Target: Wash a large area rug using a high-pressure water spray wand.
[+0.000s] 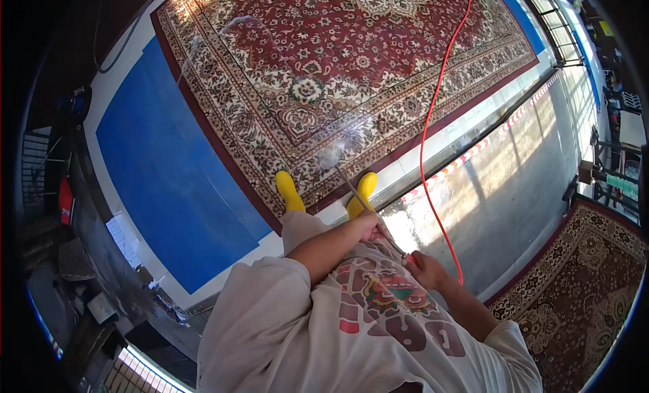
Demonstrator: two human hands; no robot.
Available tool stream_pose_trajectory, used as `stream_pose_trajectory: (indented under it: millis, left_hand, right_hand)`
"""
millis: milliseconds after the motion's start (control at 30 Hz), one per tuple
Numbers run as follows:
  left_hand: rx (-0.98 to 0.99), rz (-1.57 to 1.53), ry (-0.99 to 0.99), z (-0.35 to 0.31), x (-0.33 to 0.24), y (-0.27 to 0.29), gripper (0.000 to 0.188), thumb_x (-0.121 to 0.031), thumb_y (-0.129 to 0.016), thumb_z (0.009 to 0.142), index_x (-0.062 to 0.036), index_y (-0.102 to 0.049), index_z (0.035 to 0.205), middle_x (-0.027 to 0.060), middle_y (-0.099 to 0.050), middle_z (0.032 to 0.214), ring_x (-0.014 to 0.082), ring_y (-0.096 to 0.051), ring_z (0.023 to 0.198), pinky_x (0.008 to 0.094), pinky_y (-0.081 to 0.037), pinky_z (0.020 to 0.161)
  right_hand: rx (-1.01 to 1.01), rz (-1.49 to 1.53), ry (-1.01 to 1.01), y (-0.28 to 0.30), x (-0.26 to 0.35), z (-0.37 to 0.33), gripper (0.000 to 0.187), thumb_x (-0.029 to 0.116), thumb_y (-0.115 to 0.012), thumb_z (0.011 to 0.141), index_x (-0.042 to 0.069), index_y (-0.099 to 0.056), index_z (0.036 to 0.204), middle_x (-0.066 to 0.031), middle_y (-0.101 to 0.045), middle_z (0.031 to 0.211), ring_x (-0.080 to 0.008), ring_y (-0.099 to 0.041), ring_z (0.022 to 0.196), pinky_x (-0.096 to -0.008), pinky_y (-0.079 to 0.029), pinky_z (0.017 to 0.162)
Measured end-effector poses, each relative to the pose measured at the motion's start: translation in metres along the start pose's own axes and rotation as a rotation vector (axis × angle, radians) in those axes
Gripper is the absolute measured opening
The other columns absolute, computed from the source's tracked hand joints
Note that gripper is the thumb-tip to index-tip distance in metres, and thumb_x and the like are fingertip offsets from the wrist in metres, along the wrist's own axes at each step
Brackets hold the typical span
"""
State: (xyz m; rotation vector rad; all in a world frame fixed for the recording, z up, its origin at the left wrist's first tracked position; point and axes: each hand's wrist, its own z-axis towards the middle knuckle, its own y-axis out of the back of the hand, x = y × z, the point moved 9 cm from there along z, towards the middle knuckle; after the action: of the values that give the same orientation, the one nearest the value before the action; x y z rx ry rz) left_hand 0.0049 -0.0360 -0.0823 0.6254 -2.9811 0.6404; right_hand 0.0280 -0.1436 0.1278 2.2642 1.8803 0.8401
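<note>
My left hand [368, 226] is closed around the shaft of a thin spray lance [353, 190]. Lower down and to the right, my right hand [423, 269] grips the rear end of the same lance. The lance points forward between my yellow rubber boots [286, 191], and a whitish burst of spray [331, 155] shows at its tip. Under the spray lies a large red patterned carpet [307, 88] with a cream floral border. My boots stand at its near corner. The fingers of both hands are partly hidden.
A red hose [424, 149] runs across the carpet and down past my right side. Blue flooring [162, 170] lies at the left. Red-and-white tape [466, 156] marks a ledge at the right, beside a wet grey floor [503, 190]. Another patterned carpet [574, 291] lies at the lower right.
</note>
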Motion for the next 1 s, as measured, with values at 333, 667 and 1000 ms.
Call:
stream_pose_trajectory:
  millis: [333, 667, 1000]
  left_hand:
    - [-0.222, 0.044, -0.34, -0.017, -0.093, -0.038, 0.025, -0.026, -0.029, 0.096, -0.0058, -0.042, 0.098, 0.0068, -0.056, 0.073, 0.0238, -0.061, 0.066, 0.0419, -0.052, 0.066]
    - [0.006, 0.394, 0.15, -0.002, 0.005, -0.168, 0.032, -0.024, -0.032, 0.096, 0.0029, -0.045, 0.107, 0.0172, -0.059, 0.092, 0.0303, -0.061, 0.087, 0.0431, -0.052, 0.078]
    - [-0.136, 0.406, -0.127, 0.007, -0.054, -0.153, 0.031, -0.034, -0.031, 0.097, -0.0066, -0.043, 0.105, 0.0097, -0.058, 0.08, 0.0208, -0.06, 0.067, 0.0359, -0.054, 0.063]
  right_hand:
    - [-0.16, 0.196, 0.206, 0.049, -0.054, 0.051, 0.039, 0.041, -0.046, 0.089, 0.004, -0.051, 0.099, -0.0236, -0.06, 0.078, -0.0428, -0.058, 0.078, -0.0455, -0.045, 0.067]
    - [-0.148, 0.126, -0.045, 0.068, -0.136, -0.03, 0.048, 0.049, -0.041, 0.088, 0.003, -0.052, 0.098, -0.0248, -0.062, 0.08, -0.0433, -0.059, 0.08, -0.0496, -0.046, 0.071]
    - [-0.225, 0.113, -0.023, 0.106, -0.115, 0.003, 0.047, 0.05, -0.044, 0.087, 0.005, -0.053, 0.099, -0.0234, -0.062, 0.08, -0.0419, -0.06, 0.08, -0.0483, -0.048, 0.071]
